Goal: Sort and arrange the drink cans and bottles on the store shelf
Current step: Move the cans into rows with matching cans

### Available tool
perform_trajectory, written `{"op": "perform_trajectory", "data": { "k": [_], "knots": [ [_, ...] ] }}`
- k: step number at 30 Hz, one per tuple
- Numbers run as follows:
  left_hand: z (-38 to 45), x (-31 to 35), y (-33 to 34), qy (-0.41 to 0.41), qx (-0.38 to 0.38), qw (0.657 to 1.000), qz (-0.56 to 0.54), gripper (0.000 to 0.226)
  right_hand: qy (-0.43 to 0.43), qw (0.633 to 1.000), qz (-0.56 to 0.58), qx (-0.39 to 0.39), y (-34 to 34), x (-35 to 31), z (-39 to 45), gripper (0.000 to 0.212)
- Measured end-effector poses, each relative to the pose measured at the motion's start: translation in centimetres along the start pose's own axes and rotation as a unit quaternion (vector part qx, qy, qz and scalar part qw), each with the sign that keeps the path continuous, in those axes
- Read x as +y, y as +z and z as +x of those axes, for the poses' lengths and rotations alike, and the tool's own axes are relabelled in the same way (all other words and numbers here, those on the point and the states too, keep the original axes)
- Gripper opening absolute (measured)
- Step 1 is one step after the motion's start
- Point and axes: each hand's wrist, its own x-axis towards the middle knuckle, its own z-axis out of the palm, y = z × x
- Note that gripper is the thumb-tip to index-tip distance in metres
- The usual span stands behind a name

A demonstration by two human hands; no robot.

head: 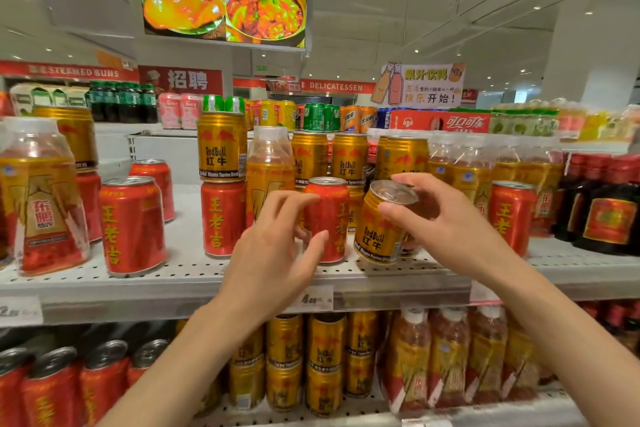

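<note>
Fingers (398,210) of right hand (446,229) grip tilted gold can (379,232); left hand (273,253), fingers spread, nears red can (329,218). Step: regrouping mixed cans on shelf (194,274). Next: likely joining gold row.

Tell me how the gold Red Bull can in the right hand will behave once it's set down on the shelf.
The gold can is tilted in the right hand; released like that, it would probably tip or roll. It looks rigid metal, so unlikely to deform. The perforated shelf looks flat; set upright, it should stand steady.
</note>
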Motion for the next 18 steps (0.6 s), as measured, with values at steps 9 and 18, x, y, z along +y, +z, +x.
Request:
{"op": "perform_trajectory", "data": {
  "k": [9,18],
  "knots": [
    [2.7,-0.3,-0.3,0.040,-0.053,0.990,0.125,0.052,-0.051,0.997,-0.050,-0.004,2.5,1.1,0.6,0.044],
    [3.4,-0.4,-0.2,0.040,-0.054,0.988,0.138,0.049,-0.128,0.978,-0.155,0.056,3.1,1.7,0.6,0.044]
  ]
}}
